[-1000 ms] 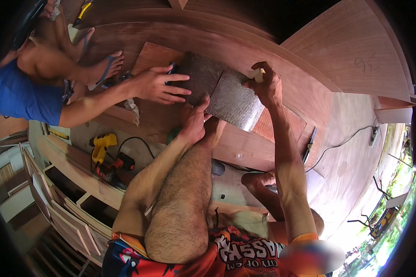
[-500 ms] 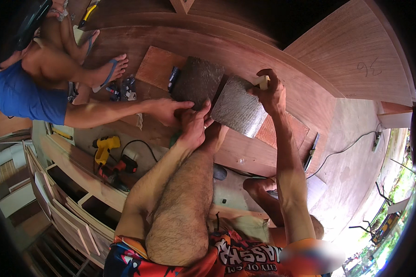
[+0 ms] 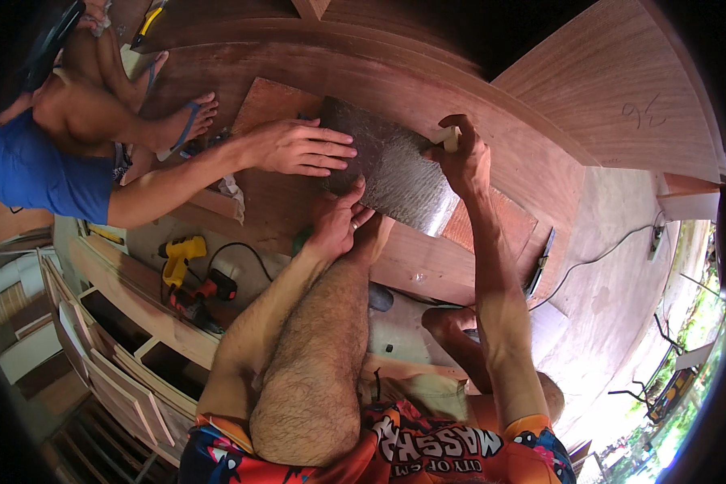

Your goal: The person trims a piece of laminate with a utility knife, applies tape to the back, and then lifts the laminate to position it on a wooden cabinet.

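Note:
A silvery textured sheet [image 3: 411, 189] and a darker one [image 3: 355, 125] meet edge to edge over orange-brown boards [image 3: 266, 101]. My left hand [image 3: 339, 218] is closed at their lower edge near the seam, thumb up against the sheet. At the upper right of the silvery sheet, my right hand [image 3: 464, 157] has its fingers curled around a small pale block [image 3: 448, 139]. A co-worker's hand [image 3: 310, 149] rests with straight fingers on the darker sheet, left of my hands. My bent leg [image 3: 306, 379] runs up beneath the sheets' lower edge.
A person in blue shorts [image 3: 48, 169] sits at left. A yellow drill [image 3: 181, 254] and red drill [image 3: 218, 290] lie near a cord. Plywood panels [image 3: 621, 97] stand upper right; wooden frames [image 3: 121, 347] lie lower left. A long dark tool [image 3: 540, 262] rests right of the boards.
The gap seen between the two sheets half a second ago has closed. The co-worker's hand has moved up from their lower edge to lie across the darker sheet.

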Demonstrator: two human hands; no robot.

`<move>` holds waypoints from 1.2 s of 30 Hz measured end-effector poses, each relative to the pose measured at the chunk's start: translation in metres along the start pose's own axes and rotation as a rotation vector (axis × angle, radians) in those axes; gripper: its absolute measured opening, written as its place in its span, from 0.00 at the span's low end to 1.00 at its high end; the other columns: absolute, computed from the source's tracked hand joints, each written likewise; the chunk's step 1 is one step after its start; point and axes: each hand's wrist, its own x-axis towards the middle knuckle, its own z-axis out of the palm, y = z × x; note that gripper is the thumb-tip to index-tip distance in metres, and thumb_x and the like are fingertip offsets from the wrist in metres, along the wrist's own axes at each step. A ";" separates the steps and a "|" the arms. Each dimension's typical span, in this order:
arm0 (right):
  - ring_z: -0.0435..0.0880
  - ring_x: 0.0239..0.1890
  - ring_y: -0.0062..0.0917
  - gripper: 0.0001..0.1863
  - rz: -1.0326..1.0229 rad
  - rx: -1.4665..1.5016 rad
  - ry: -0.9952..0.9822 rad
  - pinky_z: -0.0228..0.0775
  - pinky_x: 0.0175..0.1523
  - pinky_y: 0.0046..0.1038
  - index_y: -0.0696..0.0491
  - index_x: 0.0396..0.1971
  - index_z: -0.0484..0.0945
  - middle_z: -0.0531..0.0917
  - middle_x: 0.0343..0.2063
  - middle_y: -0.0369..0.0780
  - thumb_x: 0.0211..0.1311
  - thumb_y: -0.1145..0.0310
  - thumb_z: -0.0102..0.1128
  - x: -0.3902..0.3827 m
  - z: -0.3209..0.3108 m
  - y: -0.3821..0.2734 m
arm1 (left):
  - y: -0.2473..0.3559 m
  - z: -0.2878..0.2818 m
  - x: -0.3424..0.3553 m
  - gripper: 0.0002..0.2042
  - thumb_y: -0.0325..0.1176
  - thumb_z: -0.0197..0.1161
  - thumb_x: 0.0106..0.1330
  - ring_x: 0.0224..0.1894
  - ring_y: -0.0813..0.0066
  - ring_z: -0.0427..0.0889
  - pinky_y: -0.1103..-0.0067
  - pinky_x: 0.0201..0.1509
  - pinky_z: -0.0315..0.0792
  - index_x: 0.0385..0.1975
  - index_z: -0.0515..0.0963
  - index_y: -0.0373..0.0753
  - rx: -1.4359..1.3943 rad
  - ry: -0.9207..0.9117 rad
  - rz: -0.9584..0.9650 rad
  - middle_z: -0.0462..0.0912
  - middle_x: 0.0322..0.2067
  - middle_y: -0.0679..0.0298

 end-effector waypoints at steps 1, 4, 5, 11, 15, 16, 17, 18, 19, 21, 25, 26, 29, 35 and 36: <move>0.90 0.40 0.38 0.30 0.007 0.001 0.004 0.82 0.47 0.37 0.49 0.48 0.78 0.90 0.38 0.46 0.43 0.71 0.83 0.000 0.000 0.000 | -0.002 0.002 0.000 0.12 0.37 0.71 0.70 0.40 0.80 0.81 0.74 0.49 0.78 0.48 0.76 0.48 -0.013 -0.003 -0.009 0.82 0.41 0.74; 0.91 0.40 0.37 0.30 0.038 0.008 -0.002 0.82 0.46 0.36 0.48 0.49 0.78 0.90 0.37 0.47 0.43 0.71 0.82 0.000 -0.002 -0.002 | -0.005 0.001 0.001 0.10 0.37 0.68 0.72 0.48 0.78 0.80 0.72 0.55 0.76 0.50 0.79 0.49 -0.034 0.012 -0.058 0.82 0.48 0.76; 0.91 0.40 0.37 0.30 0.056 0.013 -0.016 0.82 0.46 0.36 0.48 0.49 0.78 0.90 0.37 0.47 0.43 0.71 0.82 0.000 -0.002 -0.004 | -0.006 -0.001 0.002 0.10 0.36 0.67 0.73 0.51 0.77 0.79 0.71 0.57 0.75 0.51 0.81 0.49 -0.037 0.022 -0.078 0.82 0.51 0.77; 0.91 0.40 0.37 0.30 0.066 0.042 -0.033 0.82 0.46 0.36 0.49 0.49 0.78 0.90 0.37 0.47 0.44 0.71 0.82 -0.002 -0.003 -0.005 | -0.002 -0.005 0.013 0.10 0.38 0.65 0.74 0.50 0.81 0.78 0.71 0.57 0.71 0.52 0.81 0.51 0.003 -0.088 -0.064 0.82 0.50 0.78; 0.91 0.40 0.37 0.30 0.054 -0.007 -0.017 0.82 0.47 0.36 0.49 0.49 0.78 0.90 0.37 0.47 0.43 0.72 0.82 -0.001 -0.007 -0.004 | 0.001 0.006 0.006 0.09 0.38 0.68 0.72 0.43 0.81 0.81 0.75 0.49 0.75 0.47 0.79 0.48 -0.009 -0.030 -0.041 0.82 0.42 0.76; 0.91 0.40 0.37 0.30 0.062 0.009 -0.018 0.81 0.47 0.36 0.49 0.49 0.78 0.90 0.37 0.47 0.43 0.72 0.82 0.000 -0.006 -0.003 | 0.000 0.006 0.000 0.09 0.38 0.68 0.72 0.43 0.81 0.81 0.75 0.50 0.75 0.47 0.79 0.48 -0.023 -0.018 -0.041 0.82 0.42 0.77; 0.90 0.40 0.37 0.30 0.070 0.025 -0.019 0.81 0.47 0.36 0.49 0.49 0.78 0.90 0.37 0.47 0.43 0.71 0.83 0.001 -0.005 -0.002 | -0.001 0.006 -0.002 0.09 0.38 0.68 0.72 0.44 0.81 0.81 0.74 0.50 0.75 0.47 0.79 0.48 -0.037 -0.007 -0.040 0.82 0.43 0.77; 0.90 0.40 0.37 0.30 0.078 0.041 -0.020 0.81 0.47 0.37 0.49 0.49 0.78 0.90 0.37 0.47 0.43 0.71 0.83 0.001 -0.004 -0.002 | -0.002 0.004 -0.002 0.09 0.38 0.68 0.72 0.45 0.81 0.80 0.74 0.50 0.75 0.48 0.79 0.49 -0.035 -0.004 -0.056 0.82 0.43 0.77; 0.90 0.40 0.37 0.31 0.055 0.023 -0.014 0.81 0.47 0.37 0.49 0.49 0.78 0.90 0.37 0.47 0.43 0.71 0.83 0.001 -0.003 -0.002 | -0.001 0.001 0.000 0.09 0.38 0.68 0.72 0.45 0.81 0.80 0.74 0.51 0.75 0.48 0.79 0.49 -0.034 -0.003 -0.070 0.82 0.43 0.77; 0.90 0.40 0.37 0.31 0.007 -0.015 -0.002 0.81 0.47 0.37 0.49 0.49 0.77 0.90 0.38 0.47 0.42 0.71 0.83 0.000 0.000 -0.003 | -0.002 -0.003 0.003 0.09 0.38 0.67 0.73 0.45 0.81 0.80 0.74 0.51 0.75 0.49 0.78 0.50 -0.043 -0.018 -0.082 0.82 0.43 0.77; 0.90 0.41 0.38 0.31 0.069 0.026 -0.030 0.81 0.48 0.37 0.49 0.49 0.77 0.90 0.37 0.46 0.43 0.71 0.83 0.000 -0.004 -0.002 | -0.005 -0.002 0.007 0.09 0.40 0.66 0.74 0.48 0.79 0.79 0.71 0.56 0.73 0.50 0.80 0.52 -0.008 -0.011 -0.108 0.82 0.46 0.77; 0.90 0.41 0.38 0.31 0.064 0.022 -0.031 0.81 0.48 0.37 0.49 0.49 0.77 0.90 0.37 0.46 0.43 0.71 0.83 0.000 -0.003 -0.001 | -0.007 -0.003 0.009 0.09 0.41 0.65 0.74 0.50 0.79 0.78 0.69 0.59 0.72 0.50 0.81 0.52 0.010 0.005 -0.120 0.82 0.47 0.77; 0.90 0.41 0.38 0.31 0.036 -0.008 -0.007 0.81 0.48 0.37 0.49 0.49 0.77 0.90 0.37 0.46 0.43 0.71 0.83 0.000 -0.003 0.002 | -0.006 -0.002 0.009 0.07 0.41 0.65 0.74 0.49 0.78 0.78 0.70 0.58 0.73 0.47 0.81 0.51 -0.040 -0.006 -0.148 0.81 0.45 0.75; 0.90 0.41 0.38 0.31 0.042 0.025 -0.017 0.81 0.47 0.37 0.49 0.49 0.77 0.90 0.37 0.45 0.43 0.71 0.83 0.000 -0.005 0.000 | -0.005 -0.022 0.009 0.09 0.35 0.68 0.72 0.43 0.78 0.80 0.75 0.54 0.78 0.47 0.80 0.44 0.012 -0.211 -0.185 0.81 0.44 0.72; 0.90 0.41 0.38 0.31 0.033 0.033 -0.016 0.81 0.47 0.37 0.49 0.49 0.77 0.90 0.37 0.45 0.43 0.71 0.83 0.000 -0.005 0.000 | -0.008 -0.025 0.011 0.08 0.34 0.68 0.72 0.43 0.78 0.80 0.75 0.54 0.77 0.47 0.80 0.43 -0.023 -0.211 -0.220 0.81 0.44 0.72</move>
